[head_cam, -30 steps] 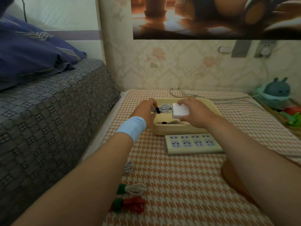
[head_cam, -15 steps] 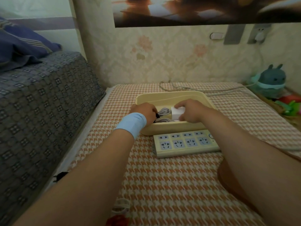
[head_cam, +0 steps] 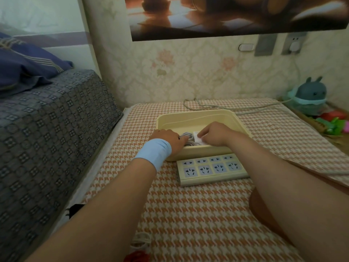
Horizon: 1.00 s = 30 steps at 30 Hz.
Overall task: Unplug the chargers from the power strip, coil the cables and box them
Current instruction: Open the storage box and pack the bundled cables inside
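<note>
A cream plastic box (head_cam: 196, 115) stands on the checked cloth, just behind a cream power strip (head_cam: 211, 170) with blue sockets, all of them bare. Both hands reach into the box's near side. My left hand (head_cam: 167, 138), with a light blue wristband, grips a coiled white cable (head_cam: 187, 137) down inside the box. My right hand (head_cam: 213, 134) pinches a white charger block (head_cam: 198, 139) joined to that cable, low against the box's front wall. More coiled cable lies under them, partly hidden.
A white coil (head_cam: 140, 238) and a red coil (head_cam: 137, 257) lie on the cloth near the bottom edge. The strip's grey cord (head_cam: 217, 106) runs behind the box toward the wall. A sofa (head_cam: 47, 138) borders the left. A plush toy (head_cam: 309, 95) sits at the right.
Both hands have lowered the charger and its coiled cable from above the box down into it. The view has also shifted, leaving the loose coils near the bottom edge.
</note>
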{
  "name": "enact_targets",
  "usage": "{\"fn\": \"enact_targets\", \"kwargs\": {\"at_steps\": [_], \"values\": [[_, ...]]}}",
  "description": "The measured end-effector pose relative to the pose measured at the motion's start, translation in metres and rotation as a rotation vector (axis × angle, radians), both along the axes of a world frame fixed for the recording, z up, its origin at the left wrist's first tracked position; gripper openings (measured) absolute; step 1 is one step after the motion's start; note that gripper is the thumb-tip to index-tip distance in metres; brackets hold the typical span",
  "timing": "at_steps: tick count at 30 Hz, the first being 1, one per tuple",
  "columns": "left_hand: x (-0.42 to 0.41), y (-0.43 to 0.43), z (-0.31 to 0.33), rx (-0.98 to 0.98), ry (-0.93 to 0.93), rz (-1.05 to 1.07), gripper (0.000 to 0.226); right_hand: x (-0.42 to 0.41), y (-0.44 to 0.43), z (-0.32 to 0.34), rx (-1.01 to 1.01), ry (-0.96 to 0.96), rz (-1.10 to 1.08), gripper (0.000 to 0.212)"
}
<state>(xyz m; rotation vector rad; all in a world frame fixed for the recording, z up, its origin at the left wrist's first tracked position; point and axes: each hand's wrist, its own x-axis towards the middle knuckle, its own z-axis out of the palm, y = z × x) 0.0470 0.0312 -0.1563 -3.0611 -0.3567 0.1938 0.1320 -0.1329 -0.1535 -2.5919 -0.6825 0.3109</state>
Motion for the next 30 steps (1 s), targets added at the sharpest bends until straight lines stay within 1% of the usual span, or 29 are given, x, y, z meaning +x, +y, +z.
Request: {"fn": "enact_targets", "kwargs": {"at_steps": [3,8,10,13,15,17,18,21,22,23,25,27,30], "values": [[-0.01,0.001,0.002,0.011,-0.077,-0.018,0.062,-0.007,-0.005,0.005,0.015,0.022,0.047,0.036],[-0.051,0.009,0.026,-0.072,-0.27,-0.09,0.045,-0.038,-0.003,0.03,0.124,-0.125,0.133,0.036],[-0.072,0.016,0.034,-0.116,-0.291,-0.079,0.038,-0.062,0.005,0.046,0.15,-0.168,0.193,0.037],[-0.109,0.022,0.043,-0.18,-0.195,-0.039,0.033,-0.104,0.022,0.062,0.094,-0.13,0.337,0.035],[-0.136,0.023,0.048,-0.168,-0.09,-0.025,0.032,-0.137,0.033,0.067,0.001,-0.07,0.46,0.03],[-0.162,0.024,0.049,-0.142,0.043,0.006,0.031,-0.17,0.043,0.064,-0.101,-0.019,0.576,0.029],[-0.175,0.025,0.047,-0.132,0.104,0.015,0.029,-0.187,0.047,0.061,-0.16,0.001,0.628,0.035],[-0.21,0.027,0.044,-0.134,0.293,0.024,0.026,-0.228,0.055,0.041,-0.324,0.082,0.716,0.066],[-0.221,0.028,0.043,-0.152,0.35,0.03,0.025,-0.24,0.057,0.033,-0.345,0.084,0.72,0.071],[-0.23,0.029,0.04,-0.171,0.393,0.036,0.021,-0.248,0.057,0.025,-0.342,0.074,0.717,0.069],[-0.245,0.031,0.036,-0.193,0.445,0.042,0.017,-0.26,0.056,0.013,-0.279,0.071,0.704,0.055],[-0.255,0.03,0.032,-0.195,0.462,0.026,0.023,-0.261,0.052,0.009,-0.216,0.098,0.678,0.041],[-0.262,0.031,0.029,-0.167,0.434,-0.015,0.034,-0.258,0.044,0.011,-0.126,0.18,0.61,0.032]]}}
